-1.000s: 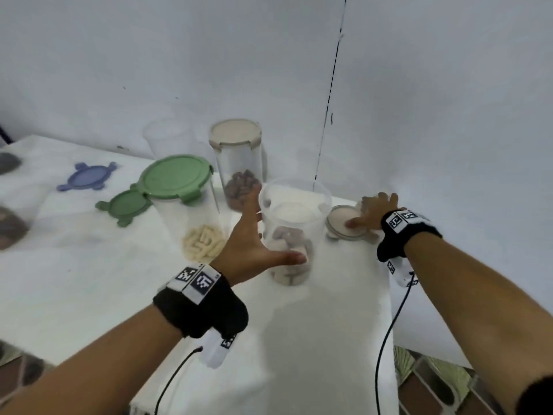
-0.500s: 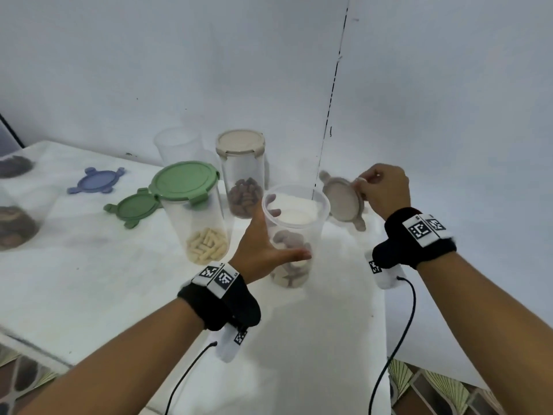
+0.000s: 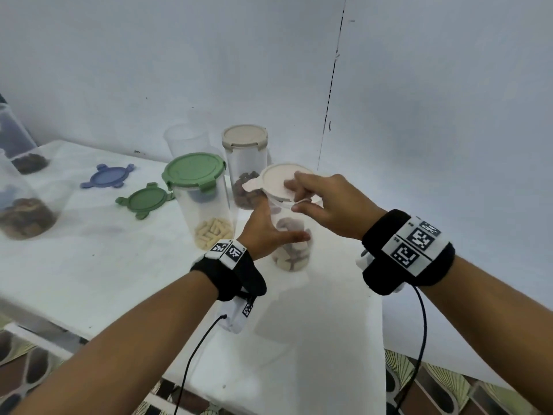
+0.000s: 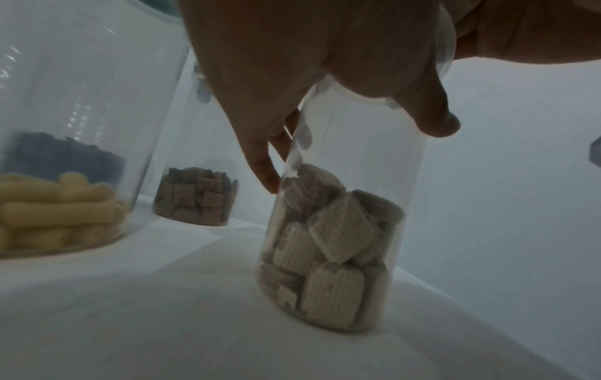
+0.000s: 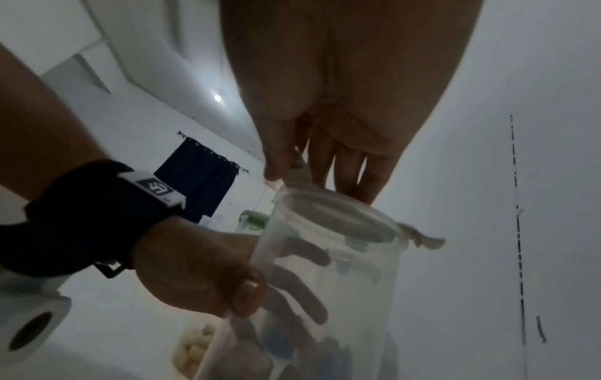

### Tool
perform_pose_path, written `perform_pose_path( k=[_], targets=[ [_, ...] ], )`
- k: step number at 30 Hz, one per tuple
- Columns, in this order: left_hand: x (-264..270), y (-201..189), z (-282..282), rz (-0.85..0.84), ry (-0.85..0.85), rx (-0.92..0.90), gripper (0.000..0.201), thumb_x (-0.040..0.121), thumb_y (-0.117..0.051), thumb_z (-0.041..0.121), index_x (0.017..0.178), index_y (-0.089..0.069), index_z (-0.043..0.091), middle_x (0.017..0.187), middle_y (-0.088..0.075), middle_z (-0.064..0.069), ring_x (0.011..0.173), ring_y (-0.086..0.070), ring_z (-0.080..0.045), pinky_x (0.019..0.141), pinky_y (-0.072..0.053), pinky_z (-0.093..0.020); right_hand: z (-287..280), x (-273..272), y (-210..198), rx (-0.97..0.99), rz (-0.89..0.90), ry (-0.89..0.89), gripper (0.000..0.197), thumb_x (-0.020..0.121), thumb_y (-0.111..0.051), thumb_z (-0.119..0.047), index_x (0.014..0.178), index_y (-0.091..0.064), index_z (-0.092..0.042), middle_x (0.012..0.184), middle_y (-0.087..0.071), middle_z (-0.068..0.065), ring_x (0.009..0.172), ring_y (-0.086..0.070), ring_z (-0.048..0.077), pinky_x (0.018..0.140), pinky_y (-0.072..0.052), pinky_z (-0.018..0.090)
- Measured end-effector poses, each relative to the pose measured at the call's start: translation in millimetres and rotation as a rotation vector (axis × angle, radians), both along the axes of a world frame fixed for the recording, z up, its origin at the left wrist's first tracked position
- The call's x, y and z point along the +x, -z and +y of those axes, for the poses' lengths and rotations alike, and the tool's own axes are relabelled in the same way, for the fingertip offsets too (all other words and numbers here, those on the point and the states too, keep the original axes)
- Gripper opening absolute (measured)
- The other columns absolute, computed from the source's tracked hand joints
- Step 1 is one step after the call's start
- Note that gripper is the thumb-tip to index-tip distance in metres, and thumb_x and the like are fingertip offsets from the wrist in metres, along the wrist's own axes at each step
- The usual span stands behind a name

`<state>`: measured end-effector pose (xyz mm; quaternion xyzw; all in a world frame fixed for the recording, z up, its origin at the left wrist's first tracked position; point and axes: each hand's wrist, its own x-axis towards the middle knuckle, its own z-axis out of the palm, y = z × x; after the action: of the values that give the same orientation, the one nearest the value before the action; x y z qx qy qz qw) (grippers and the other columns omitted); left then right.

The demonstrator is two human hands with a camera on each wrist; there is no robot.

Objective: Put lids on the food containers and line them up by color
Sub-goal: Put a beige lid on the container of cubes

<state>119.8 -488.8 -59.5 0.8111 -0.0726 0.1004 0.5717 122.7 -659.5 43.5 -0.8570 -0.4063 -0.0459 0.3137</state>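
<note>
Head view, nearest first: two bare forearms with black wristbands reach over a white table (image 3: 89, 265). At the centre stands a clear jar (image 3: 291, 235) holding pale ridged biscuits (image 4: 328, 246) in its bottom third. The left hand (image 3: 266, 232) wraps its thumb and fingers round the jar's middle from the 9 o'clock side. The right hand (image 3: 326, 205) comes in from 3 o'clock, thumb and fingers pinching the near edge of a beige lid (image 3: 276, 179) that lies across the jar's mouth, tilted, with its clip tabs sticking out; whether it is seated cannot be told.

Just beside the jar at 9 o'clock is a wider jar with a clipped green lid (image 3: 193, 170), pale yellow sticks (image 3: 214, 233) at its bottom. Farther off at 11 o'clock, a narrow jar with a beige lid (image 3: 244, 135) holds small brown squares (image 3: 245, 190), and an unlidded clear jar (image 3: 185, 139) stands behind the green one.

Loose on the table at 10 o'clock lie a green lid (image 3: 142, 200) and, beyond it, a blue lid (image 3: 107, 176). At the far left edge, two clear jars (image 3: 24, 211) hold dark contents.
</note>
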Motion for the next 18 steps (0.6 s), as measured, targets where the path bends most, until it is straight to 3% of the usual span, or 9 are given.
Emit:
perform_pose_path(
  k=[1,2,4,10,13,15,18],
  targets=[
    [-1,-1,-1,0.002,-0.006,-0.003,0.112,0.046,-0.089,0.059,0.138,-0.033,0.028,0.139,-0.049,0.006,0.131,-0.047,-0.012,0.111,-0.040,-0.044,0,-4,0,-0.042,-0.031,-0.013,0.010,0.088,-0.059,-0.020,0.086,-0.050,-0.023,0.104,-0.071,0.005,0.118,-0.059,0.024,0.087,-0.050,0.038],
    [-1,-2,-1,0.003,-0.009,-0.006,0.104,0.047,-0.088,0.056,0.134,-0.034,0.036,0.137,-0.049,0.008,0.130,-0.047,-0.011,0.111,-0.039,-0.042,-1,-8,0,-0.085,-0.063,-0.016,0.010,0.087,-0.056,-0.023,0.084,-0.047,-0.025,0.103,-0.071,0.007,0.110,-0.062,0.029,0.083,-0.050,0.044],
    [-1,-3,-1,-0.007,-0.003,-0.006,0.093,0.049,-0.087,0.050,0.126,-0.034,0.047,0.133,-0.051,0.012,0.129,-0.047,-0.010,0.111,-0.039,-0.041,-1,-11,-1,-0.149,-0.140,0.008,0.008,0.087,-0.053,-0.027,0.084,-0.048,-0.021,0.102,-0.071,0.011,0.099,-0.064,0.035,0.077,-0.050,0.046],
    [2,-1,-1,-0.011,0.016,-0.002,0.100,0.053,-0.088,0.051,0.136,-0.036,0.029,0.138,-0.051,0.005,0.131,-0.047,-0.013,0.111,-0.039,-0.045,2,-11,-13,-0.391,-0.305,0.066,0.010,0.092,-0.050,-0.028,0.093,-0.049,-0.018,0.098,-0.069,0.007,0.081,-0.059,0.036,0.071,-0.047,0.041],
    [1,-1,0,-0.011,0.019,-0.002,0.103,0.053,-0.088,0.052,0.138,-0.035,0.026,0.138,-0.051,0.005,0.131,-0.047,-0.014,0.111,-0.039,-0.046,3,-12,-20,-0.437,-0.304,0.055,0.015,0.090,-0.053,-0.034,0.092,-0.049,-0.020,0.102,-0.070,0.005,0.084,-0.061,0.033,0.074,-0.048,0.042],
    [2,0,0,-0.011,0.029,-0.001,0.105,0.054,-0.089,0.051,0.140,-0.034,0.024,0.139,-0.051,0.005,0.131,-0.047,-0.014,0.111,-0.038,-0.047,0,-9,-30,-0.404,-0.185,0.019,0.027,0.083,-0.062,-0.043,0.092,-0.055,-0.019,0.105,-0.070,0.002,0.092,-0.063,0.027,0.079,-0.049,0.040],
    [1,-3,0,0.000,0.017,0.008,0.110,0.053,-0.088,0.053,0.143,-0.031,0.024,0.141,-0.049,0.007,0.132,-0.046,-0.011,0.111,-0.040,-0.045,-2,1,-48,-0.258,0.034,-0.011,0.052,0.071,-0.076,-0.047,0.114,-0.059,-0.023,0.121,-0.061,-0.005,0.113,-0.055,0.016,0.093,-0.043,0.030]
  ],
)
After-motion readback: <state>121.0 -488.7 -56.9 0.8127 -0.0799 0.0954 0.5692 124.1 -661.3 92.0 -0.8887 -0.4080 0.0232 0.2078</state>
